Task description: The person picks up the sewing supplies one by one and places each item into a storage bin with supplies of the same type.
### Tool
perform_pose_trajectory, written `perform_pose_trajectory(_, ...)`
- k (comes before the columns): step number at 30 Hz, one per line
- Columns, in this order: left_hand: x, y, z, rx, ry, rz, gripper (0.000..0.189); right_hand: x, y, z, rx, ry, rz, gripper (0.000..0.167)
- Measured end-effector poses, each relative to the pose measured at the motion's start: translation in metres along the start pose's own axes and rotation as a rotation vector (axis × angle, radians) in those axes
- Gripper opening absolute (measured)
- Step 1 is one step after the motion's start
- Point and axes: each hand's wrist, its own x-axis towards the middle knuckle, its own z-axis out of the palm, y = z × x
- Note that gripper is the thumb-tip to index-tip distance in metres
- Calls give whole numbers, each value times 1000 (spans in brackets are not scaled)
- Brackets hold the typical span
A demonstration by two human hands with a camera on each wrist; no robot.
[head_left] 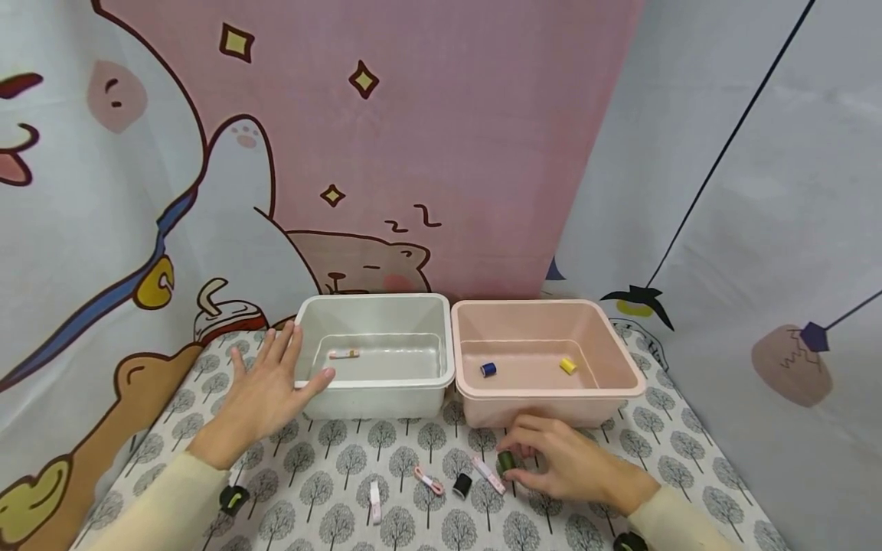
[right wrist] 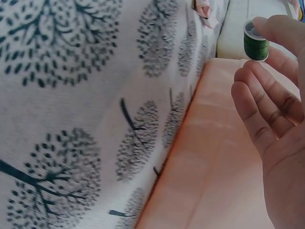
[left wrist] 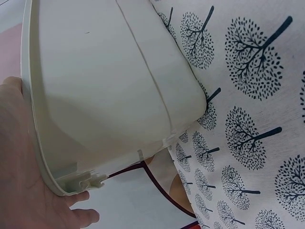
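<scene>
From where I stand, the tree-printed desk (head_left: 319, 528) carries two bins side by side, a white bin (head_left: 375, 402) and a pink bin (head_left: 524, 321), set so near the person, I'd judge, that both hands reach them easily. The left hand (head_left: 265, 390) lies at the white bin's near left corner, fingers straight and spread wide, perhaps steadying it. The right hand (head_left: 561, 459) reaches in just before the pink bin, its thumb and forefinger pinching a green spool (head_left: 506, 461), the other fingers free; a small round piece probably suits two fingertips. Near it on the cloth lie a white strip (head_left: 375, 503), a red-edged strip (head_left: 429, 480) and a pale pink strip (head_left: 488, 474), with a black spool (head_left: 462, 485) among them. A blue spool (head_left: 488, 370) and a yellow spool (head_left: 568, 366) lie apart inside the pink bin; a slim orange-and-white piece (head_left: 344, 354) lies in the white one, so they look sorted by kind.
</scene>
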Motion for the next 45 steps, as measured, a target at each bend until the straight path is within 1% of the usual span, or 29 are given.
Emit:
perform_pose_trajectory(4, 1, -1, 2, 6, 5, 4, 113, 1, -2, -5, -12, 41, -40, 33)
perform_pose_trajectory(11, 1, -1, 2, 6, 9, 3, 113, 4, -9, -16, -42, 85, -102, 33)
perform_pose_trajectory(21, 0, -1, 1, 4, 23, 9, 112, 10, -20, -35, -102, 102, -116, 31)
perform_pose_trajectory(27, 0, 1, 0, 3, 24, 8, 112, 15, -25, -45, -96, 100, -150, 30)
perform_pose_trajectory(31, 0, 0, 0, 7, 26, 10, 112, 17, -26, -51, -70, 109, -166, 29)
perform_pose_trajectory(37, 1, -1, 2, 5, 27, 9, 112, 23, -26, -62, -41, 158, -220, 30)
perform_pose_trajectory(41, 1, -1, 2, 8, 27, 6, 112, 29, -24, -71, -68, 200, -260, 32)
perform_pose_trajectory(45, 1, 0, 2, 1, 33, 3, 112, 34, -21, -80, -84, 228, -264, 34)
